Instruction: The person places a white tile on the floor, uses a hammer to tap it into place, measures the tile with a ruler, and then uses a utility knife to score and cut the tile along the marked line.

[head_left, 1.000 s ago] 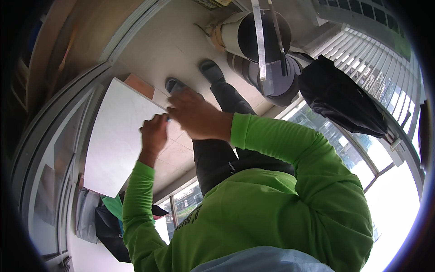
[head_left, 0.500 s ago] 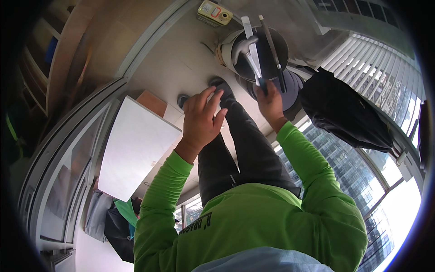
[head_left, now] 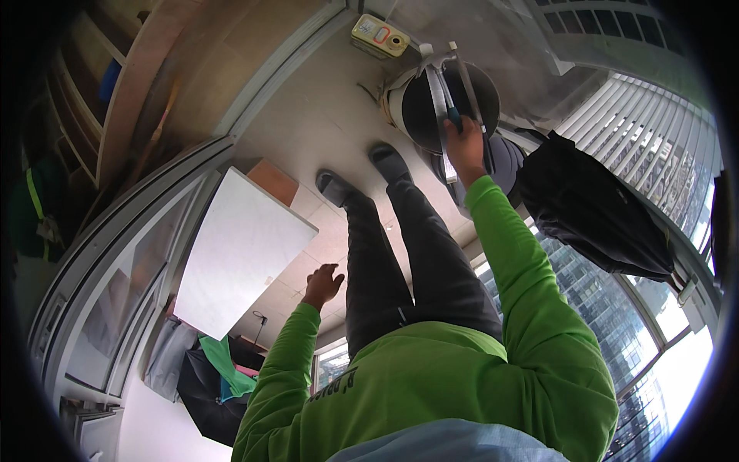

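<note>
My right hand is closed around the dark teal grip of a claw hammer. The hammer's head points away from me, over a round, dark-topped container with a pale side. A long whitish strip lies across that container beside the hammer. To its right a slim rod, pale at the far end and dark at the near end, lies across too; my right hand partly covers both. My left hand is lowered beside my left leg, empty, with its fingers apart.
A white panel or tabletop is at the left, a brown board behind it. A yellowish box rests on the floor beyond the container. A black bag hangs by the windows at right. Sliding door frames line the left.
My right hand has moved farther away with the hammer, which now lies lower over the container. My left hand has dropped back toward me beside my leg.
</note>
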`<action>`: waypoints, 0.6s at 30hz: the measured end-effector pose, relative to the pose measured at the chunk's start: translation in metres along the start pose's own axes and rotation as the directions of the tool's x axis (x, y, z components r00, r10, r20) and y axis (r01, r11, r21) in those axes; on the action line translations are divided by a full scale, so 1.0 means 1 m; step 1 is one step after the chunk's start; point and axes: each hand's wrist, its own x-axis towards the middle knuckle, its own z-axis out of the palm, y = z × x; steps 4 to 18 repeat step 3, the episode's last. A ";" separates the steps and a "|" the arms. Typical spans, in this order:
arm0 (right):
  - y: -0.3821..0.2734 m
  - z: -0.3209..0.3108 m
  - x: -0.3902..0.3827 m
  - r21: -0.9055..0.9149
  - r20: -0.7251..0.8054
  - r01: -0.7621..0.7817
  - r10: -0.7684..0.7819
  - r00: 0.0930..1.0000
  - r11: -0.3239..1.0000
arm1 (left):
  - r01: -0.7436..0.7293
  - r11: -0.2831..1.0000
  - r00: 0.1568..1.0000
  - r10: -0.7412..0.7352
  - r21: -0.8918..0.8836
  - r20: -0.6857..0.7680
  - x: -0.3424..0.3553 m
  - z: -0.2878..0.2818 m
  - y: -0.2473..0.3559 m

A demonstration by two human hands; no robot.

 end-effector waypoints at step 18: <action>0.011 0.005 0.004 -0.042 0.028 0.008 -0.006 1.000 0.999 | 0.045 0.999 0.992 -0.044 -0.007 0.116 -0.001 0.025 -0.018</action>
